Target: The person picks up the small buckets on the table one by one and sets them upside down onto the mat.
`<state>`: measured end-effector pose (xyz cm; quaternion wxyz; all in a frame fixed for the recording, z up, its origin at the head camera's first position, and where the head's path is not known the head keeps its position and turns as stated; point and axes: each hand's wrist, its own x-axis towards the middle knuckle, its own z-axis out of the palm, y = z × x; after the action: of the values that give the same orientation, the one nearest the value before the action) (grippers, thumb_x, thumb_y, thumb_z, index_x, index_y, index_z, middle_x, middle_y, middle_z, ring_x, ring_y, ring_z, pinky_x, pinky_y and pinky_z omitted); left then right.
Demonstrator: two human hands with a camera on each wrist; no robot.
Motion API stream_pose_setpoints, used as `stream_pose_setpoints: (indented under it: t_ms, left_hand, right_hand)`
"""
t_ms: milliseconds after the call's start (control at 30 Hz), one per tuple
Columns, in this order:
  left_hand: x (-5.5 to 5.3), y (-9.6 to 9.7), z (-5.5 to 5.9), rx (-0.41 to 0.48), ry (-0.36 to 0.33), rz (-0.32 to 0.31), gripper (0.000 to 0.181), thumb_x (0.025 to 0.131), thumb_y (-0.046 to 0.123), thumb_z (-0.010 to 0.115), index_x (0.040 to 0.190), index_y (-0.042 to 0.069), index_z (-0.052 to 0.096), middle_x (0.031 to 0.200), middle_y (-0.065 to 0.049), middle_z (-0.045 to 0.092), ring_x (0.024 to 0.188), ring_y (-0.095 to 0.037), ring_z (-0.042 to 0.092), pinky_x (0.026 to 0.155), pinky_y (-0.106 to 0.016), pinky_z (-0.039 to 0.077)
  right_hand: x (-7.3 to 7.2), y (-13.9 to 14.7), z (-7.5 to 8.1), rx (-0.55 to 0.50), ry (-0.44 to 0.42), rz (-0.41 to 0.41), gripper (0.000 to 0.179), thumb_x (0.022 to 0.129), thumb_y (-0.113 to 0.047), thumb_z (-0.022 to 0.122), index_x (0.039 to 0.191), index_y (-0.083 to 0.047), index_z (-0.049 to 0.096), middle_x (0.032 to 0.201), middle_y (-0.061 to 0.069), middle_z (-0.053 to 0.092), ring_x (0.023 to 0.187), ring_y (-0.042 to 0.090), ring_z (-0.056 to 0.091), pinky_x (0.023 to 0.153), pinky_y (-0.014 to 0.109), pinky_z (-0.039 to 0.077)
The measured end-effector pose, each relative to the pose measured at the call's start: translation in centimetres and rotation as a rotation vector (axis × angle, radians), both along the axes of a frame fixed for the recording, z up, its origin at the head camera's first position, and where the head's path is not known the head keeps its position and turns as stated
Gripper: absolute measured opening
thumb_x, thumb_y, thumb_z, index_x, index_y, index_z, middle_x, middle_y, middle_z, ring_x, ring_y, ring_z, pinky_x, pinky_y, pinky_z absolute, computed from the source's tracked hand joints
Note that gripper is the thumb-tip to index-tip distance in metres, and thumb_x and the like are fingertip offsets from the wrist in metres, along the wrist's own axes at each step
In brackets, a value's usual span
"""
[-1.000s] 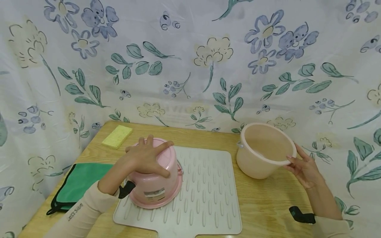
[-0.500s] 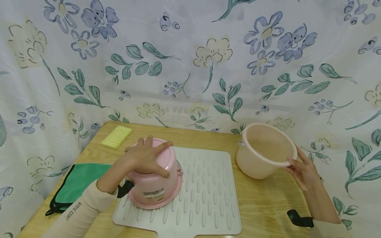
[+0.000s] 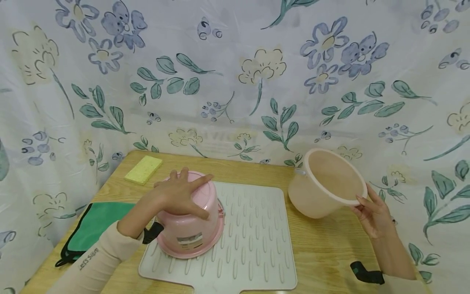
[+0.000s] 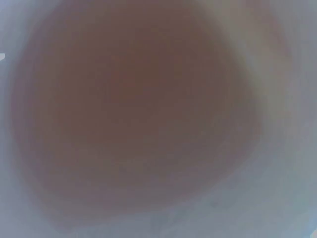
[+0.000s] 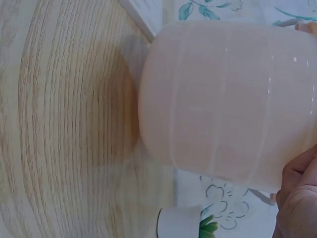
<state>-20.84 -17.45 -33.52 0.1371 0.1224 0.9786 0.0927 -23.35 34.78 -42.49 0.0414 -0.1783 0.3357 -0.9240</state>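
Observation:
In the head view my left hand [image 3: 180, 195] rests with spread fingers on the upturned base of a pink bucket [image 3: 194, 228]. That bucket stands rim down on the mat, a printed label on its side. My right hand [image 3: 374, 212] pinches the rim of a peach bucket [image 3: 312, 200] between thumb and fingers. The peach bucket leans over, its mouth facing up and to the right; its inside looks bare. The right wrist view has the same peach bucket [image 5: 223, 104] from the side, with the fingers at its rim. The left wrist view is just a blur.
A pale ridged mat [image 3: 253, 245] lies on the wooden table [image 3: 323, 253]. At left are a yellow sponge [image 3: 144, 169] and a green cloth [image 3: 99, 224] with black edging. A floral curtain [image 3: 220, 81] hangs behind. A small white plant pot [image 5: 179, 222] shows in the right wrist view.
The peach bucket has tipped further over to the right, its far rim rising and its base shifting slightly left. My left hand and the pink bucket stay put.

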Motion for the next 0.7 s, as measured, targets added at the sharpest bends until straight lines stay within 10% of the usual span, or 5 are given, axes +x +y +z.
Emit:
stream_pose_setpoints:
  t_ms: [300, 700]
  left_hand:
    - [0.3, -0.1, 0.2, -0.009, -0.031, 0.007, 0.116, 0.064, 0.086, 0.064, 0.159, 0.036, 0.018, 0.159, -0.036, 0.008, 0.142, -0.063, 0.006, 0.088, -0.088, 0.023]
    - [0.4, -0.8, -0.5, 0.067, 0.092, -0.015, 0.112, 0.069, 0.085, 0.061, 0.159, 0.029, 0.022, 0.159, -0.033, 0.012, 0.144, -0.06, 0.011, 0.09, -0.089, 0.014]
  right_hand:
    - [0.1, -0.2, -0.8, -0.084, 0.067, 0.104, 0.057, 0.102, 0.011, 0.016, 0.153, -0.005, 0.035, 0.131, 0.023, 0.054, 0.096, 0.034, 0.069, 0.083, 0.036, 0.057]
    - [0.5, -0.6, -1.3, -0.243, 0.097, 0.221, 0.057, 0.102, 0.008, 0.011, 0.154, -0.003, 0.032, 0.137, 0.027, 0.051, 0.113, 0.04, 0.062, 0.094, 0.042, 0.052]
